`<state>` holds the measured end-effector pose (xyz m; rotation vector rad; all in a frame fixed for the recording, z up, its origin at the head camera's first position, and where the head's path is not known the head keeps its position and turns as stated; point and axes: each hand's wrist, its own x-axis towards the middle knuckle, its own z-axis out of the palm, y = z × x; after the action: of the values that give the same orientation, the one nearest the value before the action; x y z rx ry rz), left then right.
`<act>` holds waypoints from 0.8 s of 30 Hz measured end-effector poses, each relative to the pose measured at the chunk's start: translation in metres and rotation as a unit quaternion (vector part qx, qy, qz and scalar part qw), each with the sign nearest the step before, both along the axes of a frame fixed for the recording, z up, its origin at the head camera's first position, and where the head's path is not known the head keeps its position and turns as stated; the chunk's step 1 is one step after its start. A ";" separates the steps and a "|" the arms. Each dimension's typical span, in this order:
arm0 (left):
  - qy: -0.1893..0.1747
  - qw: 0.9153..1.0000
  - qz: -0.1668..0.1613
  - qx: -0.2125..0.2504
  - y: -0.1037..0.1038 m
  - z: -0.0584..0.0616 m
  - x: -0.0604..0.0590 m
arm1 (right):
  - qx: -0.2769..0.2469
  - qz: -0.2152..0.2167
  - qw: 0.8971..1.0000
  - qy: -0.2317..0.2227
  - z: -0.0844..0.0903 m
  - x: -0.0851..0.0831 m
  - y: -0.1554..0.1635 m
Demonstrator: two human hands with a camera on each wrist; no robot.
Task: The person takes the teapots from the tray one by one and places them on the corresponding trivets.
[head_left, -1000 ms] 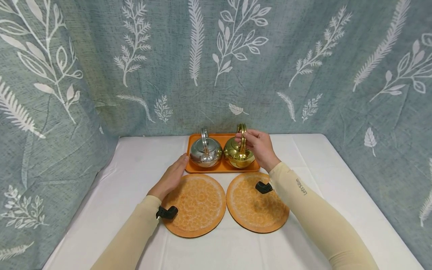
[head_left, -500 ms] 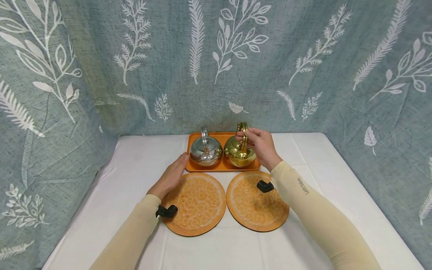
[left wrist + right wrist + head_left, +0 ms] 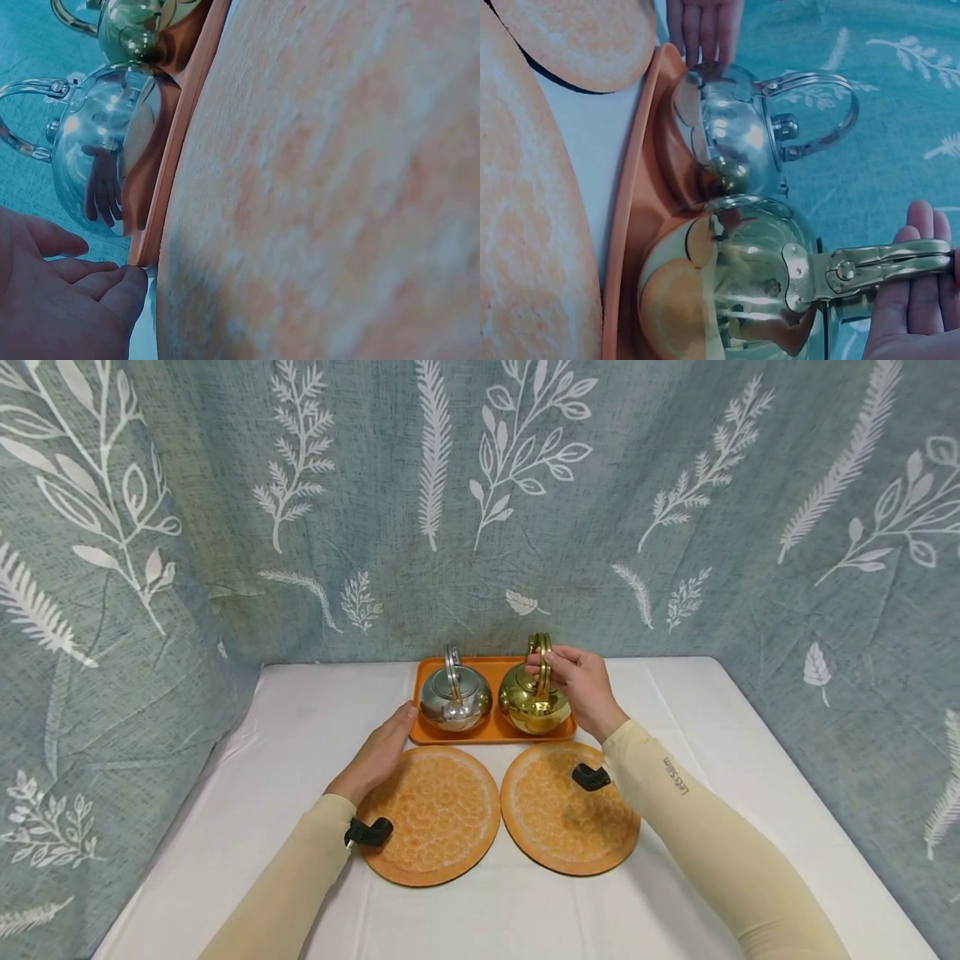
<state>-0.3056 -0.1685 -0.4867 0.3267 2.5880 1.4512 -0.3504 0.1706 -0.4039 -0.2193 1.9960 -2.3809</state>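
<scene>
White table (image 3: 675, 693), leaf curtain (image 3: 480, 485) close behind. Right hand (image 3: 577, 681) clamps gold kettle (image 3: 532, 706) handle on tray (image 3: 491, 731); left hand (image 3: 378, 752) flat, touching tray's corner. Two mats (image 3: 431, 814) just below.

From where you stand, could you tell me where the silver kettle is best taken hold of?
Probably by the arched handle that stands upright over the silver kettle, coming down from above. The body is round and smooth, offering little purchase. The right hand already holds the gold kettle that way; the left hand rests at the tray edge.
</scene>
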 end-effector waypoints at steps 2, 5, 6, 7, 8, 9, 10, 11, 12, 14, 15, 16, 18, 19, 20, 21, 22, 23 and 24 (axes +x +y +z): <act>0.001 1.000 -0.001 0.001 0.000 0.000 0.000 | 0.002 0.000 1.000 0.001 0.000 0.000 0.001; -0.001 1.000 0.000 0.004 0.000 0.000 0.000 | 0.003 -0.001 1.000 0.003 0.001 0.002 0.002; -0.001 1.000 0.001 0.004 0.000 0.000 0.000 | 0.003 -0.001 1.000 0.003 0.001 0.002 0.002; -0.001 1.000 0.002 0.004 0.000 -0.001 0.000 | 0.003 -0.002 1.000 0.002 0.001 0.003 0.002; -0.002 1.000 0.003 0.003 0.000 -0.001 -0.001 | 0.004 -0.001 1.000 0.002 0.001 0.003 0.002; -0.003 1.000 0.003 0.002 0.000 -0.001 -0.001 | 0.004 0.000 1.000 0.002 0.000 0.004 0.003; -0.004 1.000 0.004 0.001 0.000 -0.001 -0.001 | 0.004 0.001 1.000 0.001 0.001 0.004 0.003; -0.005 1.000 0.004 0.000 0.000 -0.001 -0.001 | 0.004 0.002 1.000 0.000 0.001 0.005 0.003; -0.005 1.000 0.003 -0.001 0.000 -0.001 -0.001 | 0.004 0.003 1.000 0.000 0.001 0.005 0.003; -0.005 1.000 0.003 -0.001 0.000 -0.001 -0.001 | 0.002 0.003 1.000 -0.001 0.001 0.006 0.004; -0.004 1.000 0.002 -0.001 0.001 0.000 0.000 | 0.002 0.003 1.000 -0.001 0.001 0.007 0.004; -0.004 1.000 0.002 0.000 0.001 0.000 0.000 | 0.003 0.003 1.000 -0.001 0.002 0.007 0.004; -0.004 1.000 0.002 -0.001 0.001 0.001 0.000 | 0.006 0.004 1.000 0.001 0.002 0.008 0.005; -0.005 1.000 0.002 -0.002 0.001 0.002 0.000 | 0.008 0.004 1.000 0.003 0.002 0.008 0.005; -0.006 1.000 0.002 -0.003 0.001 0.002 0.001 | 0.011 0.005 1.000 0.004 0.003 0.008 0.006; -0.007 1.000 0.002 -0.004 0.001 0.002 0.001 | 0.013 0.006 1.000 0.004 0.003 0.008 0.006; -0.008 1.000 0.003 -0.005 0.002 0.002 0.001 | 0.013 0.006 1.000 0.005 0.003 0.009 0.006; -0.009 1.000 0.003 -0.006 0.002 0.002 0.000 | 0.014 0.006 1.000 0.006 0.003 0.009 0.007; -0.009 1.000 0.004 -0.006 0.002 0.002 0.000 | 0.013 0.006 1.000 0.007 0.003 0.009 0.007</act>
<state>-0.3053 -0.1668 -0.4846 0.3002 2.5862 1.4343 -0.3411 0.1778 -0.4006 -0.2469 2.0244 -2.3505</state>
